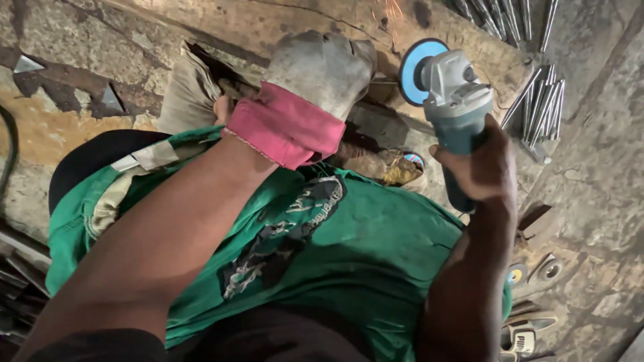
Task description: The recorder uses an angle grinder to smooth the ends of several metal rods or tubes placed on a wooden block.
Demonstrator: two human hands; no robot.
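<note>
Sparks fly as the right hand (486, 167), fingers wrapped round its body, steadies a heavy, rigid grinder (453, 110). Gloved left hand (322, 67), fingers curled shut, pins thin stiff metal to the floor (597, 181).

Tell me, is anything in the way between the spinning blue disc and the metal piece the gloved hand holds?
Nothing visible. The blue disc on the grinder, held by the right hand, sits right beside the thin metal piece at the gloved left hand.

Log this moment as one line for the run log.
left hand: gloved, pressed on workpiece, grip hidden | right hand: bare, gripping angle grinder | blue disc at wooden bench | sparks visible
</note>
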